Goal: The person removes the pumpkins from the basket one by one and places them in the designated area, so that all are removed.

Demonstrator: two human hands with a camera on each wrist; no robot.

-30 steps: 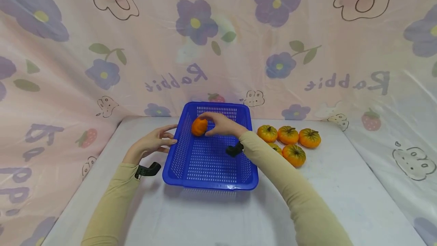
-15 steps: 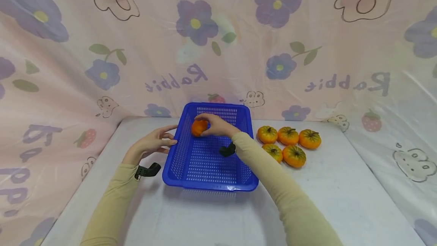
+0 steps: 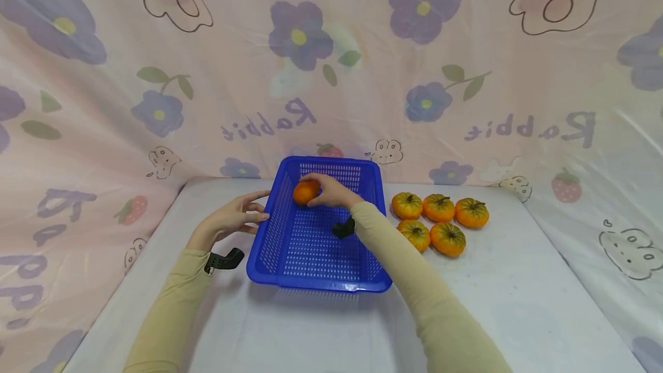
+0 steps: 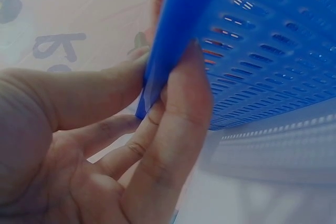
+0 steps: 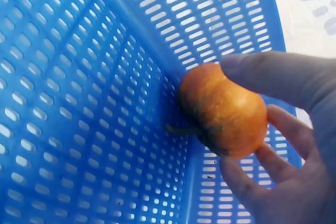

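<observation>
A blue perforated plastic basket (image 3: 319,284) stands on the table in the head view. Its left rim is pinched by my left hand (image 3: 228,220); in the left wrist view the thumb lies on one side of the rim (image 4: 185,17) and fingers on the other. Inside the basket, near its far left corner, my right hand (image 3: 334,191) holds a small orange pumpkin (image 3: 304,194). The right wrist view shows the thumb on one side of the pumpkin (image 5: 228,111) and fingertips on the other, its stem pointing toward the perforated basket floor.
Several more small pumpkins (image 3: 448,239), orange with greenish tops, sit in two rows right of the basket on the white table (image 3: 518,304). Behind and beside the table hangs a pink printed curtain (image 3: 362,91). A black wrist mount (image 3: 224,259) shows on the left sleeve.
My right hand and forearm have shifted slightly left and lower in the basket. The pumpkin in it has turned, showing a smoother orange side. My left hand stays at the rim.
</observation>
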